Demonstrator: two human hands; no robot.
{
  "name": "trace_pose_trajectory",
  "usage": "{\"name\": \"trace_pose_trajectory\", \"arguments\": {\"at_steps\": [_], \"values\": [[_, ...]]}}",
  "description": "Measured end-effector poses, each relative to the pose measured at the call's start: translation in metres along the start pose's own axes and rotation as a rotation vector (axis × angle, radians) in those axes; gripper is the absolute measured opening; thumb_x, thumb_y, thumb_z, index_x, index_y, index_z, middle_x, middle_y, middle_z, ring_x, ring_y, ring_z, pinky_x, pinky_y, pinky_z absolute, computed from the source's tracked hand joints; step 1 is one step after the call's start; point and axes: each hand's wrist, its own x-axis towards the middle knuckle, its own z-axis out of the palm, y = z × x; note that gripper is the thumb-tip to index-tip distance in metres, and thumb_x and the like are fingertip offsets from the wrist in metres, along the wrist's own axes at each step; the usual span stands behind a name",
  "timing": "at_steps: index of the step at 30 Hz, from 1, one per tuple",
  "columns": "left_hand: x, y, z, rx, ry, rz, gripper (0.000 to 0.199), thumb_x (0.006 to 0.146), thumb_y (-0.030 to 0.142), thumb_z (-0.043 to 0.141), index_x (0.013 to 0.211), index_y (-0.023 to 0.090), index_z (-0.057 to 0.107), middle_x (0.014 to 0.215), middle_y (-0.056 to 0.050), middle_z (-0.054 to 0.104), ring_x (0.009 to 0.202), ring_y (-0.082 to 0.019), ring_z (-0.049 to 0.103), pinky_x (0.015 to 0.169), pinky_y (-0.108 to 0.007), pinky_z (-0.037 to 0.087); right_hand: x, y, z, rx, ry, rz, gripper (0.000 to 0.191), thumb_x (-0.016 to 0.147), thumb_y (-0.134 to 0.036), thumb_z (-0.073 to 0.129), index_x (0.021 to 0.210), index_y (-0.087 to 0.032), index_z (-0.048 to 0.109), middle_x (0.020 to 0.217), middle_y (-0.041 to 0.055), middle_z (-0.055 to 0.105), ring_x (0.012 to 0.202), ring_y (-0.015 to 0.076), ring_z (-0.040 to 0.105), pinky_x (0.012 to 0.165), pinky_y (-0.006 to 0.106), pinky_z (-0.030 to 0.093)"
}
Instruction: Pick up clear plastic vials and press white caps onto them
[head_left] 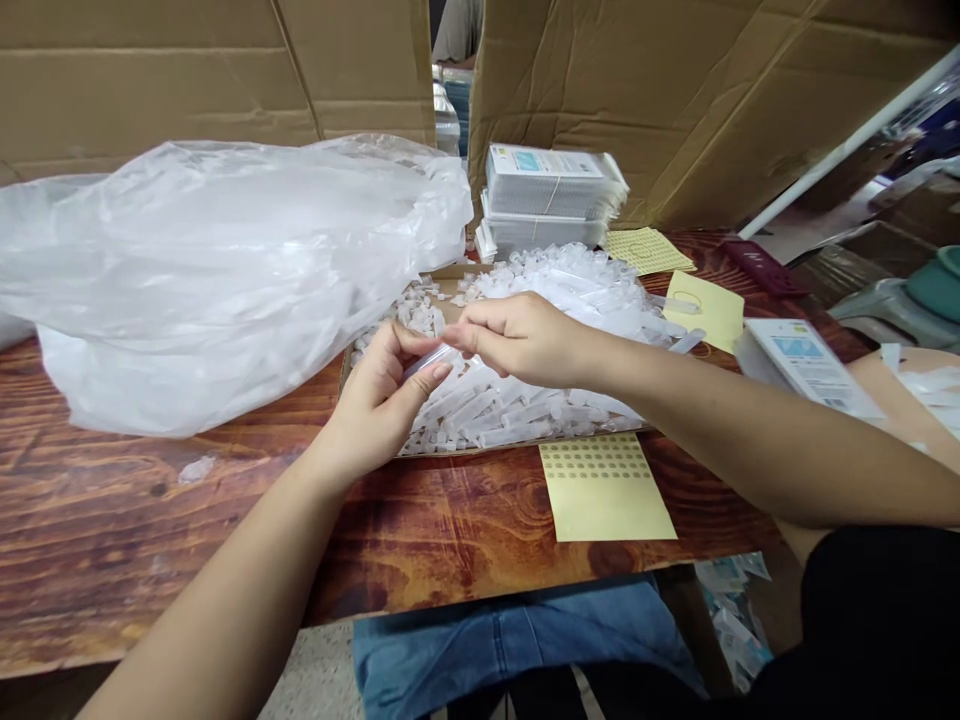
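Clear plastic tube [426, 362] being pinched between both hands above the tray of tubes [525, 400].
Left hand [382, 400] gripping from below, right hand [517, 335] closing fingertips on its end; yellow sticker sheet [604, 488] lying just in front of the tray on the desk [150, 520].

Clear tube [429, 360] mostly hidden between fingers [420, 385]; card stack [551, 180] print unreadable (too small); bag [225, 280] contents blurred.

Clear plastic tube [427, 358], small, tilted, pinched above tube pile [525, 400]
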Motion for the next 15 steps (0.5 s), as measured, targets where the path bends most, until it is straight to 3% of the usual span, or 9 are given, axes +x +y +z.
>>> {"name": "trace_pose_trajectory", "arguments": {"at_steps": [5,10,12,15], "values": [[-0.001,0.004,0.004,-0.066,-0.043,-0.065,0.034,0.085,0.045,0.079,0.090,0.021,0.056,0.078,0.002,0.055,0.062,-0.011,0.043,0.057,-0.027,0.036,-0.002,0.001,-0.002,-0.033,0.001,-0.115,0.018,0.095,-0.035,0.059,0.091,-0.018,0.055,0.078,-0.0015,0.055,0.070,0.0121,0.046,0.068,0.027,0.033],[-0.003,0.003,0.003,-0.009,-0.051,-0.054,0.029,0.089,0.043,0.074,0.090,0.022,0.053,0.077,0.002,0.053,0.063,-0.012,0.044,0.057,-0.027,0.038,-0.005,-0.002,-0.009,-0.075,-0.030,-0.118,0.015,0.094,-0.030,0.059,0.087,-0.019,0.051,0.075,-0.0021,0.053,0.071,0.0126,0.046,0.068,0.027,0.032],[-0.004,0.003,0.001,0.158,-0.041,0.041,0.022,0.093,0.037,0.069,0.094,0.023,0.052,0.084,0.000,0.057,0.070,-0.014,0.050,0.064,-0.029,0.042,-0.006,-0.005,-0.008,-0.059,-0.021,-0.134,0.012,0.093,-0.025,0.059,0.087,-0.019,0.051,0.076,-0.0021,0.053,0.071,0.0122,0.046,0.069,0.026,0.032],[-0.008,0.005,0.002,0.555,-0.054,0.249,0.011,0.094,0.021,0.060,0.097,0.023,0.049,0.090,-0.003,0.060,0.080,-0.017,0.057,0.073,-0.031,0.046,-0.009,-0.010,-0.002,0.096,-0.041,0.103,0.022,0.095,-0.028,0.058,0.077,-0.019,0.050,0.066,-0.0048,0.046,0.062,0.0104,0.041,0.063,0.025,0.031]]}}
